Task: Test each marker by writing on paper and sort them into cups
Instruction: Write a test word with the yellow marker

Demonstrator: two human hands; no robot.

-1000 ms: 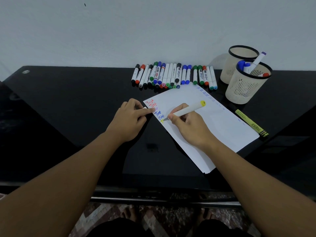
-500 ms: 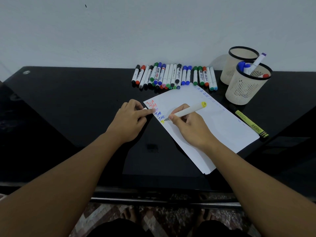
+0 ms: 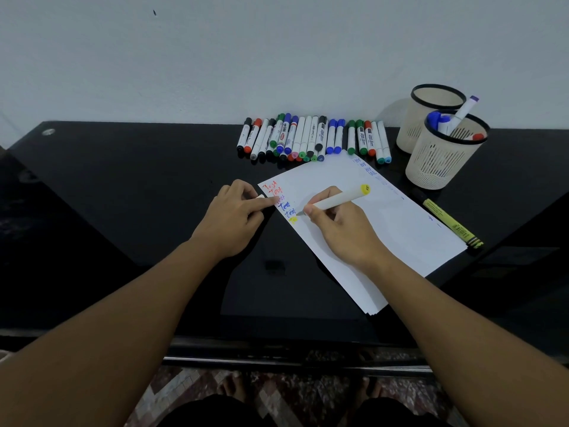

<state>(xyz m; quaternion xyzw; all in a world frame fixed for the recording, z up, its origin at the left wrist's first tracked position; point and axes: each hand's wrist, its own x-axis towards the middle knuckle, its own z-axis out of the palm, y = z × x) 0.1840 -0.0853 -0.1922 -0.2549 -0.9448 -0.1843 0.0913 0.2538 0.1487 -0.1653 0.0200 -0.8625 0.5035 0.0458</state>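
Since 1 second ago, the tip of the white marker with the yellow end cap (image 3: 334, 201) has shifted a little right along the white sheet of paper (image 3: 385, 229), from the yellow mark at the bottom of the written column to just above it. The right hand (image 3: 341, 229) pinches this marker near its tip, fingers curled round the barrel. The left hand (image 3: 229, 217) has not moved: its fingers are curled, a small white cap (image 3: 260, 196) shows between them, and a fingertip presses the paper's left edge.

On the glossy black table (image 3: 123, 195), a row of about 22 capped markers (image 3: 311, 138) lies against the wall; I cannot count them exactly. 2 cream mesh cups stand at the right: the rear cup (image 3: 412, 134) shows nothing inside, while the front cup (image 3: 443, 163) holds 4 markers that I can make out. 1 yellow-green highlighter pen (image 3: 448, 221) lies along the paper's right edge.
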